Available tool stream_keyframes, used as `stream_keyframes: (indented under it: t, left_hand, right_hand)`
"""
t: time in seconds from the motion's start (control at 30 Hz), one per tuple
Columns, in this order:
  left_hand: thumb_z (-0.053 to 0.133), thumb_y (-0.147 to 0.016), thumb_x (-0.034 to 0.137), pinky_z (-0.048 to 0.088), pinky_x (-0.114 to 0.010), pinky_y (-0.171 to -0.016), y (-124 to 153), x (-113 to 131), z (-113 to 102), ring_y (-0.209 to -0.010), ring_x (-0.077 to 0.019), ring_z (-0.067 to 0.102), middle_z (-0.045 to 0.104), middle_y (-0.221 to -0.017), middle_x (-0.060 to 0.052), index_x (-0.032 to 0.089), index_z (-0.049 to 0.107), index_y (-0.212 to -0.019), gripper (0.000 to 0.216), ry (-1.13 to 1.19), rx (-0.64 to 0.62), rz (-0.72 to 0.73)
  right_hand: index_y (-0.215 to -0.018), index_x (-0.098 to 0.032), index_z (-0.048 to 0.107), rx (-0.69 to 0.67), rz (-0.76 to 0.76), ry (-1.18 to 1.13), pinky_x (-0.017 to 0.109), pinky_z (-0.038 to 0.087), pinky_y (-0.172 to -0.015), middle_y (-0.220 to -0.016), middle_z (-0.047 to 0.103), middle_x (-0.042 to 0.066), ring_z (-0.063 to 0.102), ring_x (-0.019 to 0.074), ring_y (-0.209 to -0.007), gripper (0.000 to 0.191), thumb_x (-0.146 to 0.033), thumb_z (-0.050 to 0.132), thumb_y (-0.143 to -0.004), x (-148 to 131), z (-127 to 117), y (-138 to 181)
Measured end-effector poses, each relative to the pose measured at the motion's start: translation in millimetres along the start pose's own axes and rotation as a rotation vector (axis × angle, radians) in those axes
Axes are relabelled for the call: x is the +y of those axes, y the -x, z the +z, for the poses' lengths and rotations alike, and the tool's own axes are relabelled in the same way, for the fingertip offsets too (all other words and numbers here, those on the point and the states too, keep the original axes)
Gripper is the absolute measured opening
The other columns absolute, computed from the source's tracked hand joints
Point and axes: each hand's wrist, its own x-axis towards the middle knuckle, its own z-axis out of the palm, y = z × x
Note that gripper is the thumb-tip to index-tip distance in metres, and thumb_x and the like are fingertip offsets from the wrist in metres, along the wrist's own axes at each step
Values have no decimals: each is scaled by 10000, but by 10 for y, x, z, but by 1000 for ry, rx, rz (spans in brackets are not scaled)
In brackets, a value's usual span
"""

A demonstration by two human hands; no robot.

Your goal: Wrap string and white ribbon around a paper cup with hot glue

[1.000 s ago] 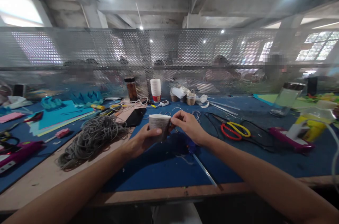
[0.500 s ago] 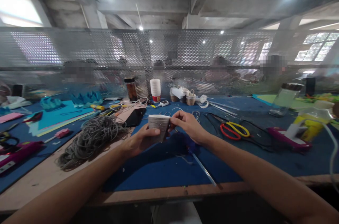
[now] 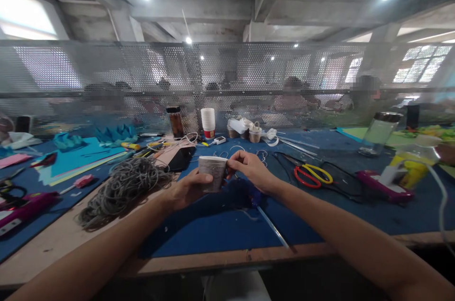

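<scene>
My left hand is wrapped round a small cup covered in grey cord, holding it upright above the blue mat. My right hand pinches at the cup's right rim with thumb and fingers pressed together; what sits between the fingertips is too small to make out. A heap of grey cord lies on the bench just left of my left hand. A thin rod lies on the mat below my right wrist.
Red and yellow scissors lie to the right, with a purple glue gun and a yellow bottle beyond. A stack of paper cups, a brown jar, blue paper sheets and a perforated screen stand behind.
Both hands and the cup stay nearly in place; the cup has tilted slightly and the view has shifted a little downward.
</scene>
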Motion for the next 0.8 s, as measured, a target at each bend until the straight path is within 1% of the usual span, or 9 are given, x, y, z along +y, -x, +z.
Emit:
stream_keyframes:
  t: [0.17, 0.27, 0.37, 0.47, 0.6, 0.7, 0.8]
  left_hand:
    - [739, -756, 214, 526, -381, -900, -8, -20, -2, -1021, -282, 691, 754, -1156, -146, 147, 718, -1214, 463, 15, 32, 13]
    - [755, -752, 219, 524, -370, -903, -17, -23, 23, -1006, -274, 691, 762, -1129, -142, 140, 725, -1205, 462, 19, 53, 45]
    - [775, -765, 244, 516, -362, -926, -22, -16, 53, -1016, -270, 695, 767, -1122, -143, 131, 721, -1212, 465, -3, 75, 70]
    - [808, -762, 258, 505, -365, -965, -34, -15, 59, -1059, -279, 692, 763, -1152, -148, 127, 714, -1225, 491, -29, 101, 89]
    - [822, -777, 243, 511, -356, -969, -67, -35, 42, -1071, -263, 691, 742, -1223, -146, 146, 695, -1264, 513, -77, 163, 145]
    - [795, -815, 254, 516, -380, -979, -87, -60, 37, -1102, -275, 688, 723, -1268, -144, 170, 681, -1288, 493, -91, 191, 190]
    - [784, -827, 277, 507, -399, -1003, -94, -89, 43, -1136, -293, 680, 716, -1284, -145, 178, 675, -1298, 494, -90, 191, 188]
  right_hand:
    - [-900, -213, 587, 5, -1, -5, 324, 542, -742, -758, 715, -7, 712, 177, -694, 241, -420, 710, -882, 15, -3, -5]
    - [-929, -214, 593, 15, 19, 10, 323, 534, -751, -776, 721, -5, 716, 181, -706, 245, -438, 686, -896, 45, 1, -8]
    - [-925, -207, 598, 30, 30, 49, 312, 525, -750, -808, 724, 0, 718, 178, -723, 273, -446, 719, -869, 62, 13, -4]
    - [-916, -197, 603, 48, 17, 113, 313, 524, -760, -808, 728, 7, 721, 183, -747, 277, -432, 736, -859, 53, 19, -1]
    - [-884, -190, 615, 93, -6, 219, 314, 522, -747, -779, 733, 18, 721, 193, -764, 245, -419, 704, -891, 31, 4, -8]
    - [-849, -202, 616, 129, -31, 233, 316, 526, -734, -757, 722, 10, 717, 195, -753, 246, -428, 700, -896, 37, -10, -13]
    - [-852, -211, 615, 128, -54, 230, 319, 534, -747, -770, 719, 5, 713, 193, -757, 238, -425, 711, -892, 58, -4, -3]
